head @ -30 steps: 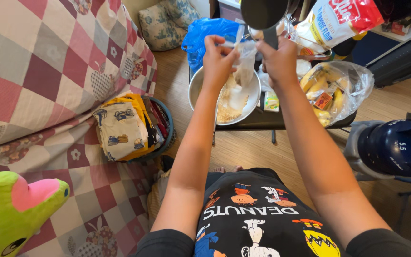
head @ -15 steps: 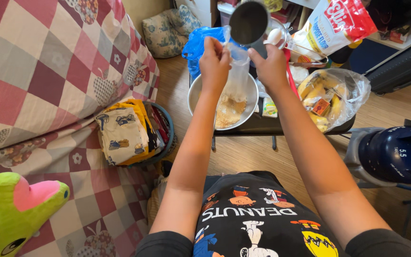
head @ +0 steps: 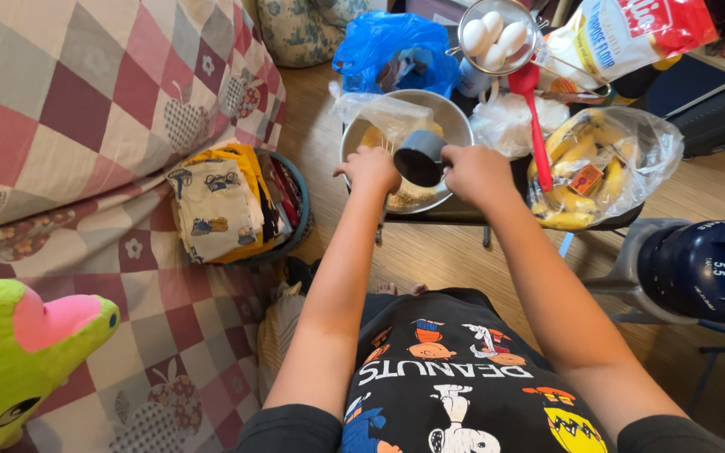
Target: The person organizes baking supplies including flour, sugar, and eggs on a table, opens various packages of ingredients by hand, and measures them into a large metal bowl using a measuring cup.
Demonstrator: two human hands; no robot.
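A metal mixing bowl (head: pixel 455 122) sits on a small dark table, with a pale mix inside and a clear plastic bag (head: pixel 379 113) draped over its far left rim. My right hand (head: pixel 476 172) grips a dark grey measuring cup (head: pixel 419 157), tilted on its side over the bowl. My left hand (head: pixel 371 168) rests at the bowl's near left rim, touching the cup's side; whether it holds the bag is unclear.
Behind the bowl: a metal strainer of white eggs (head: pixel 493 35), a flour bag (head: pixel 623 33), a red spatula (head: pixel 534 117), a blue plastic bag (head: pixel 396 50). Bananas in a clear bag (head: pixel 597 164) lie right. A basket of folded clothes (head: pixel 232 201) and a patchwork quilt (head: pixel 86 126) are left.
Both hands came down from head height to the bowl's rim. The measuring cup went from raised and upturned to low over the bowl. The view shifted, showing the eggs.
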